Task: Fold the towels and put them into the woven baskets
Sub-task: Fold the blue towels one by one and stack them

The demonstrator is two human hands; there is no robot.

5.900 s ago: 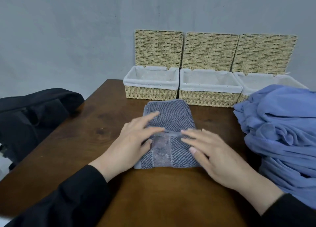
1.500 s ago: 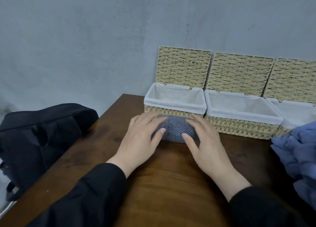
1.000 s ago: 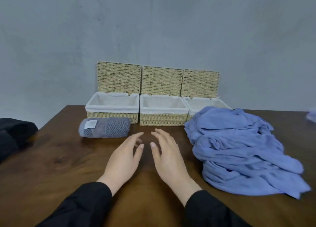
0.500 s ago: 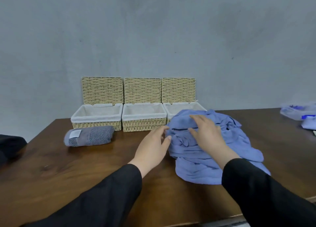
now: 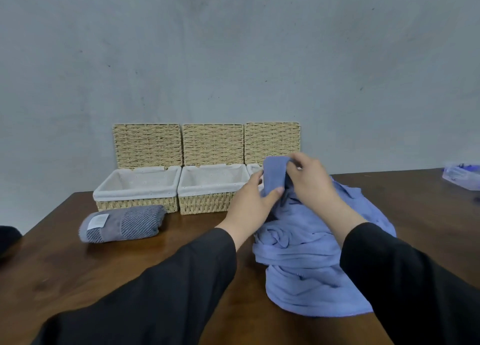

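Only the head view here, looking down across a dark wooden table (image 5: 405, 214). The blue towel (image 5: 306, 264) is a big crumpled heap on the right half of the table, all folds and wrinkles, with one bit pulled up above the pile. Both hands are on that raised bit: the left hand (image 5: 253, 201) pinches it between thumb and fingers from the left, and the right hand (image 5: 311, 178) has its fingers curled over the top edge, gripping it. Black sleeves cover both arms and hide part of the near side of the heap.

The gray towel (image 5: 122, 223) is folded into a thick bundle, striped weave, white label facing up at its left end. It lies on the table just in front of the left basket (image 5: 137, 191), not inside it.

Three woven baskets sit in a row at the back against the wall, each with a white cloth lining and its lid standing upright behind it. The left one and the middle basket (image 5: 211, 188) show only lining inside. The right basket (image 5: 253, 169) is mostly blocked by the hands and the lifted towel, so can't tell what's in it.

Far right edge there's a clear plastic bag (image 5: 461, 175), and something black (image 5: 7, 238) at the far left edge.
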